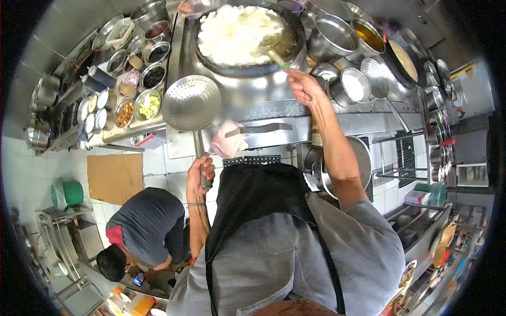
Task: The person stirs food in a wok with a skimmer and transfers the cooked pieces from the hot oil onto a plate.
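Observation:
My left hand (200, 171) is closed round the handle of a large perforated skimmer (191, 102), its bowl raised in front of the stove edge. A big wok (213, 67) sits on the range, heaped with pale white pieces of food (234, 34) in what looks like bubbling oil. At the wok's right rim, my right hand (304, 87) grips the handle of a ladle (276, 58), whose head is down among the food. A pink cloth (227, 138) hangs by the stove's front bar, below and right of the skimmer bowl.
Left are several seasoning bowls, including chopped greens (149, 105), and dark squeeze bottles (100, 76). Right are a steel pot (332, 34), a pot of amber liquid (367, 37), a pot of white contents (354, 87) and another skimmer (375, 76). Behind me at left, a person (147, 224) bends down holding a phone.

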Tool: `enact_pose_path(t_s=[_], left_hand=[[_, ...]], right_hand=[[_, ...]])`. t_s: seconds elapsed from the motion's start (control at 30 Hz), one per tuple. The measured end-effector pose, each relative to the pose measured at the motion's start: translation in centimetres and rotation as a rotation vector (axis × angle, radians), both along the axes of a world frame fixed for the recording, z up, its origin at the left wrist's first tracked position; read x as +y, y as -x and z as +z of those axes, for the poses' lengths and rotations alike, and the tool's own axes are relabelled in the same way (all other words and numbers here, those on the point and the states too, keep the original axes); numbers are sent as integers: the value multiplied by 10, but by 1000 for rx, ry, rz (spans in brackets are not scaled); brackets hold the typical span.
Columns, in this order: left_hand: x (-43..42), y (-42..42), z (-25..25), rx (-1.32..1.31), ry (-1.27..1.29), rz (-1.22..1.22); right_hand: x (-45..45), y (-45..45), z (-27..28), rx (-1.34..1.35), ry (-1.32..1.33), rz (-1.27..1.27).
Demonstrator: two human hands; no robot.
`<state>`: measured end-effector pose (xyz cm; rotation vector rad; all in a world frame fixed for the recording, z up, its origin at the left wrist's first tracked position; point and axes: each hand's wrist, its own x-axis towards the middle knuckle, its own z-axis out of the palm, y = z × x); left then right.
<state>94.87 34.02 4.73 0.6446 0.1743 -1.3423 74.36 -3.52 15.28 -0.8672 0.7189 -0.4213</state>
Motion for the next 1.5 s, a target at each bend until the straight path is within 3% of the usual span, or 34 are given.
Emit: enact_pose_path(t_s=[0.2, 0.33, 0.57, 0.77, 0.9, 1.0, 1.13, 1.27, 1.3, 1.33, 1.4, 1.47, 1.5], left_hand=[[1, -6, 78, -351, -44, 67], [-40, -11, 136, -529, -152, 75], [-140, -39, 137, -673, -127, -76], [-205, -20, 140, -656, -178, -150], [-243, -20, 130, -279, 91, -237], [-263, -20, 126, -115, 199, -291], [-250, -22, 134, -259, 211, -366], [-255, -33, 106, -174, 246, -424], [-258, -28, 111, -401, 179, -308], [-265, -32, 112, -135, 287, -360], [-259, -31, 115, -210, 266, -323], [-252, -36, 123, -76, 231, -363], [-247, -38, 121, -1, 205, -383]], right_hand=[[12, 26, -25, -178, 50, 40], [20, 23, -17, -217, 17, -88], [31, 21, 4, -188, 146, -123], [55, 15, 33, -182, 264, -176], [68, 6, 38, -203, 300, -158], [70, -6, 33, 46, 442, -235], [60, -9, 37, 168, 554, -222], [47, -2, 34, 310, 843, -220], [43, -5, 37, 286, 923, -231], [35, -6, 42, 320, 971, -194], [29, -4, 53, 332, 931, -305], [29, 1, 73, 462, 847, -317], [-1, 7, 42, 463, 1088, -376]])
